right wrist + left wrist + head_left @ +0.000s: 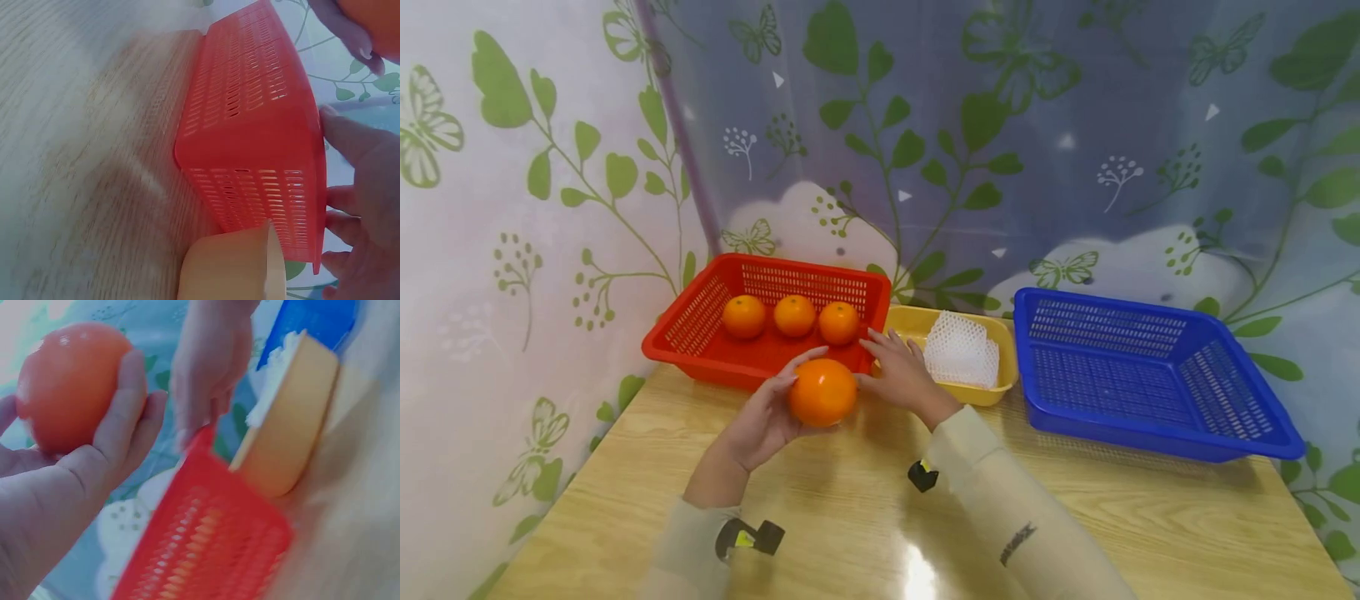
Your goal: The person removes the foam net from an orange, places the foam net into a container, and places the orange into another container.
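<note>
An orange (822, 392) rests in my left hand (765, 421), whose fingers and thumb curl round its side in front of the red basket. The left wrist view shows the same orange (78, 387) between thumb and fingers. My right hand (904, 372) is just right of the orange, fingers loosely spread and nothing in its grasp. Its fingertips are right at the rim of the red basket (250, 140) in the right wrist view. Inside the red basket (688, 360), three more oranges (794, 317) sit in a row.
A yellow tray (1006, 367) holding white foam net sleeves (964, 348) stands right of the red basket. Farther right is a blue basket (1150, 433). All stand on a wooden table (850, 533), with a patterned curtain (940, 167) behind.
</note>
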Tool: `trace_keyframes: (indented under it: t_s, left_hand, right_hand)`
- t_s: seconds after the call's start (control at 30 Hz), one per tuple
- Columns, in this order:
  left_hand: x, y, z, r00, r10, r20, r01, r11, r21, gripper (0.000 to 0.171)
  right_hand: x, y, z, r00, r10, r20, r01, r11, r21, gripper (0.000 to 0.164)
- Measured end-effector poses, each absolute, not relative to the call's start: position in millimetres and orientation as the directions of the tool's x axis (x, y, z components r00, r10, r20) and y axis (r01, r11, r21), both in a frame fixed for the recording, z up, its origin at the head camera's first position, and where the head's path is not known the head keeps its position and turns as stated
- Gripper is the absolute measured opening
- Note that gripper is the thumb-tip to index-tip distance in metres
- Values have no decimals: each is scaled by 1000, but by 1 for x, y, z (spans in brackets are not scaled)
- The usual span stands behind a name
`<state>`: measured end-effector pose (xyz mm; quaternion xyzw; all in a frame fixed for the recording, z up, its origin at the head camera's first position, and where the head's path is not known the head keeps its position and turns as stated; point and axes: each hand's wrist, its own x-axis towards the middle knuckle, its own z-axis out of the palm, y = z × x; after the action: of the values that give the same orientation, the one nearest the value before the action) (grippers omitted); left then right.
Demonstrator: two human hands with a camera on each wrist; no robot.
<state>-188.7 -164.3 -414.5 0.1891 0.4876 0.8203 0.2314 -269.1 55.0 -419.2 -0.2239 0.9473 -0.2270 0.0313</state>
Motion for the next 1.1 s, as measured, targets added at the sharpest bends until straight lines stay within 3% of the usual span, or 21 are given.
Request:
trace_keyframes:
  t_s: [0.2,0.43,0.53,0.77,1.1]
  left_hand:
    - [-204,-186,-393,-917,398,38,-63,-238,969,38]
    - [-226,-209,-367,-983,183,31,58,144,988,61]
    - [-235,-217,-357,-991,121,48,86,323,943,66]
    - [-261,-227,-350,-997,55,52,75,596,800,74]
    - [-297,-244,-370,-998,21,60,54,783,619,72]
  right_hand:
    - [-267,52,-418,-913,-407,11,-367,809,-459,77]
    - [-265,53,-418,-930,-367,-13,-320,829,-458,84]
    - [-265,52,-415,-930,-367,-30,-314,834,-454,84]
    - [-265,50,-407,-928,-367,-60,-304,842,-445,85]
    - [-265,49,-407,-927,-369,-67,-303,844,-443,85]
